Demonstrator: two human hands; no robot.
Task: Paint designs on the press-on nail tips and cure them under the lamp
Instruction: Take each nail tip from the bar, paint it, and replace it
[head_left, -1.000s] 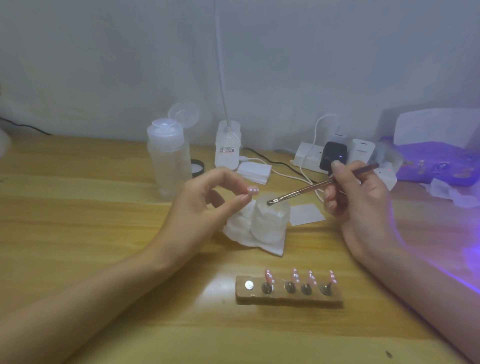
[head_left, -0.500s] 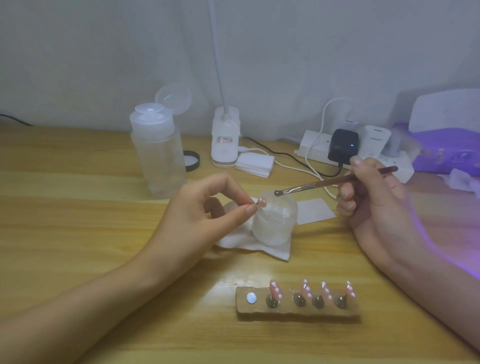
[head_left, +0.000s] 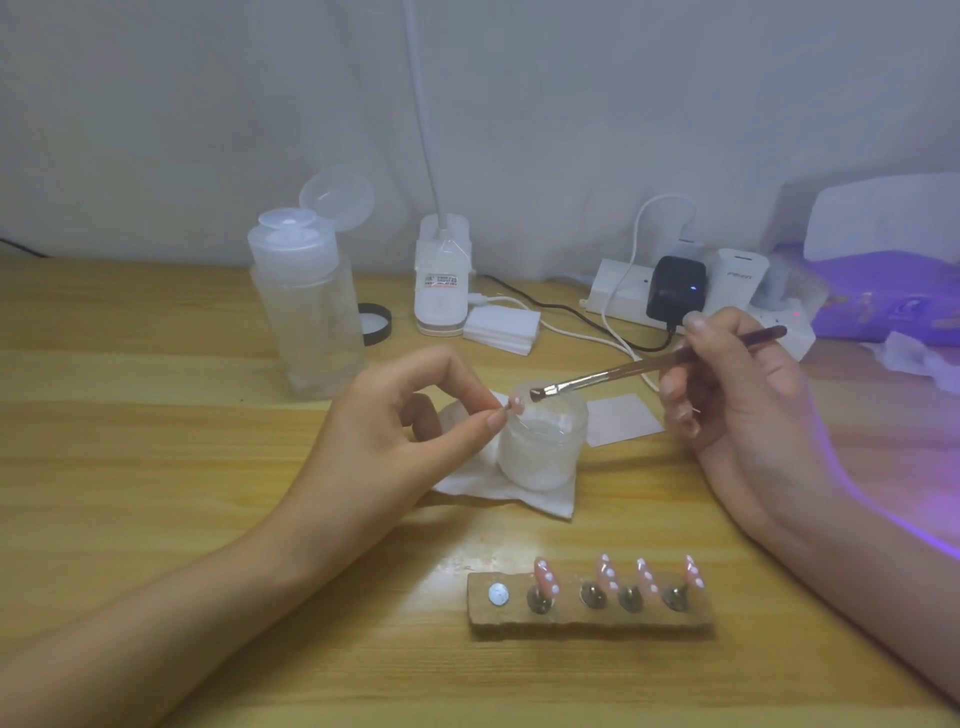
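Left hand (head_left: 395, 431): thumb and forefinger pinch 1 nail tip (head_left: 517, 404) above the frosted jar (head_left: 543, 452).
Right hand (head_left: 737, 395): grips the brush (head_left: 623, 370) pen-style; bristles just beside the tip, contact unclear through blur.
Holder (head_left: 587, 626): 4 dotted tips standing, 1 post bare.
Technique: brace both wrists on the bench (head_left: 156, 467); short, light strokes; keep the pinch off wet paint.
Lamp (head_left: 883, 291): far right, glowing violet.

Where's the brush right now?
In the head view, centre-right: the right hand holds the brush, bristles over the jar, beside the nail tip the left hand pinches.
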